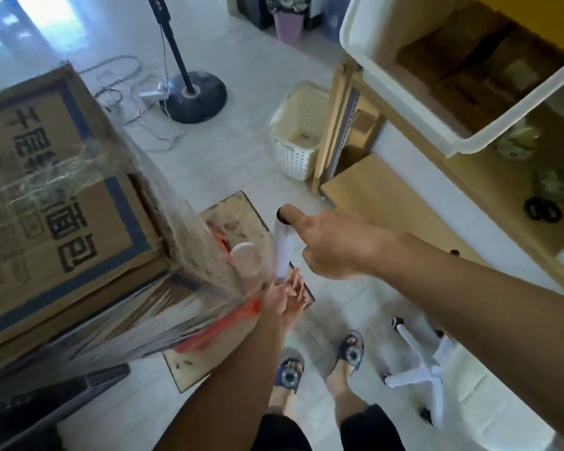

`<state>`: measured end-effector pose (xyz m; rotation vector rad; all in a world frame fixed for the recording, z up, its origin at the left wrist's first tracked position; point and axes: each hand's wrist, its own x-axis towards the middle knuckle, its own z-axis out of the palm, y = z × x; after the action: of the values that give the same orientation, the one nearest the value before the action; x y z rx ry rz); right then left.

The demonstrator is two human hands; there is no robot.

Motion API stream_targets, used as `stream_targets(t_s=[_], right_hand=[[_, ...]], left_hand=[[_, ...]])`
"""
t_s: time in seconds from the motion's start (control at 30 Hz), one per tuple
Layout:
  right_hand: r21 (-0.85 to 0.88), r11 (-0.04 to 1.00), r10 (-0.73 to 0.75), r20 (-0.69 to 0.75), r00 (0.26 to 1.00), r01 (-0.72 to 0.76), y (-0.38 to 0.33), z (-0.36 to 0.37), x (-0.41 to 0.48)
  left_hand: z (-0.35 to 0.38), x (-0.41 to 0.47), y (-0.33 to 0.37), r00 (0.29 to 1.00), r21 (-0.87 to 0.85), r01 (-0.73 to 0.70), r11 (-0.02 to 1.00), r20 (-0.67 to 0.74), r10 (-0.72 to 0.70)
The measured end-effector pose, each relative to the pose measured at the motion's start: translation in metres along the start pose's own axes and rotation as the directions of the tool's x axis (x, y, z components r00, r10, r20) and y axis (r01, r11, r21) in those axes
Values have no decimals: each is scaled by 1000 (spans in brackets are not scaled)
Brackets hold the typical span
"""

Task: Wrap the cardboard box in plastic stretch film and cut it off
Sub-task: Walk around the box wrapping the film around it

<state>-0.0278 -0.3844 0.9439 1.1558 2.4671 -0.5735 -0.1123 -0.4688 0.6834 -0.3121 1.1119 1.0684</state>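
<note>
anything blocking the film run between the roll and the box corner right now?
Nothing visible. The stretch film spans open air from the roll, held upright between right hand and left hand, to the cardboard box corner. The white disc seen through it looks to be behind it.

Matt brown cardboard box (46, 196); glossy clear plastic film (183, 255), wrinkled; roll (282, 245) seemingly smooth white.

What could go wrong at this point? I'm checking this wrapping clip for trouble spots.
1. The stretch film roll is held only at its ends, right hand on top and left hand underneath, so it could slip out.
2. The film bunches into a rope on the cardboard box top; it may cover poorly or tear.
3. The chair base sits beside the person's feet, a likely trip hazard.
</note>
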Motion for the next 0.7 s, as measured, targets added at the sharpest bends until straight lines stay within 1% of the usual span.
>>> stream_targets(t_s=[0.03,0.07,0.17,0.2,0.27,0.33,0.4,0.5,0.7], right_hand=[[3,1000,-26,6,1000,26,4,-2,7],[-2,998,-55,8,998,55,8,-5,14],[-50,986,-156,26,987,157,18,-17,33],[-75,979,-186,29,982,188,21,-22,39],[-139,958,-246,38,968,249,28,-29,49],[-184,936,-295,52,954,300,35,-37,59],[-205,916,-338,73,938,345,41,-43,68],[-209,895,-379,106,919,393,47,-52,84],[-214,846,-466,148,872,489,45,-72,113]], left_hand=[[3,4,2,999,-34,-36,999,14,37],[5,9,3,997,-66,-74,995,-6,74],[21,19,12,990,-256,-121,959,-99,99],[28,24,16,983,-288,-147,946,-150,107],[43,26,23,974,-358,-198,912,-181,140],[53,35,26,964,-398,-233,887,-213,158],[61,38,28,964,-428,-241,871,-210,163],[73,39,34,966,-493,-246,835,-194,171],[83,43,51,955,-573,-287,768,-237,180]])
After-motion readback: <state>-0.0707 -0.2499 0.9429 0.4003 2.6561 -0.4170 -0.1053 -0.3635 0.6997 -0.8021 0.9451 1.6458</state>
